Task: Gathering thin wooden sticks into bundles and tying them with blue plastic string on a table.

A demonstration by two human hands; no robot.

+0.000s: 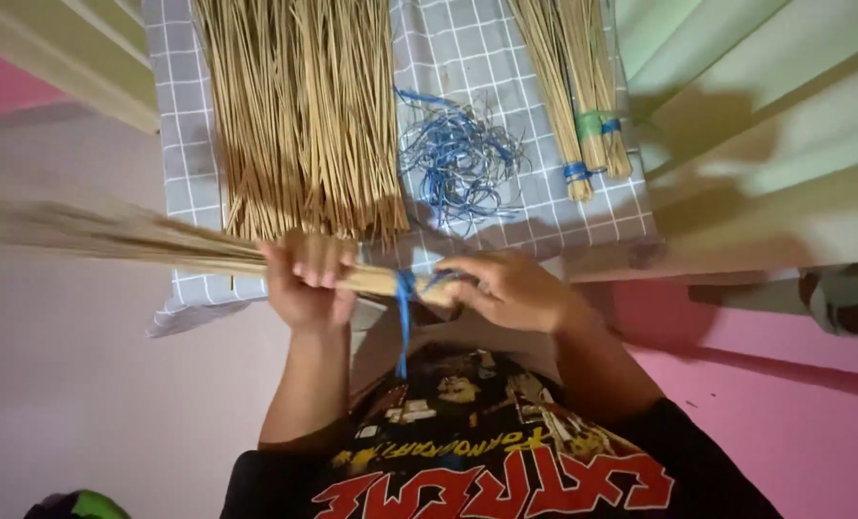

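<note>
My left hand (302,281) grips a bundle of thin tan sticks (160,242) that stretches out to the left, its far end blurred. A blue string (403,308) is wrapped around the bundle near its cut end, with one tail hanging down. My right hand (511,288) closes on that end of the bundle and pinches the string where it wraps. Both hands are just in front of the near edge of a checked grey cloth (525,207).
On the cloth lie a large loose pile of the same sticks (299,115), a tangle of blue strings (458,159), and two tied stick bundles (583,96) at the right. Pale green boards rise at the right. Pink floor surrounds the cloth.
</note>
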